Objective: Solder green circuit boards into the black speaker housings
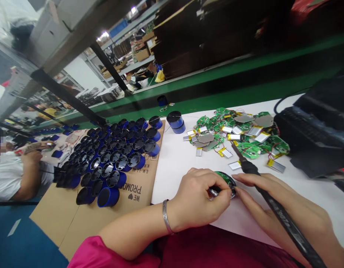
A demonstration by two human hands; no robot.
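Two hands meet over small round green circuit board (226, 179) near front edge of white tabletop (177, 163). Left hand (201, 201) curled, pinching board. Right hand (275, 203) closed around black soldering iron (275, 208), fingertips touching board. Pile of boards (244, 136) beyond; blue cups (116, 156) on cardboard (57, 219) at left.

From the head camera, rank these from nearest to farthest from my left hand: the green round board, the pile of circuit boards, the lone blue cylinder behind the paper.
1. Green round board, at the left hand fingertips.
2. Pile of circuit boards, up right.
3. Lone blue cylinder, far back.
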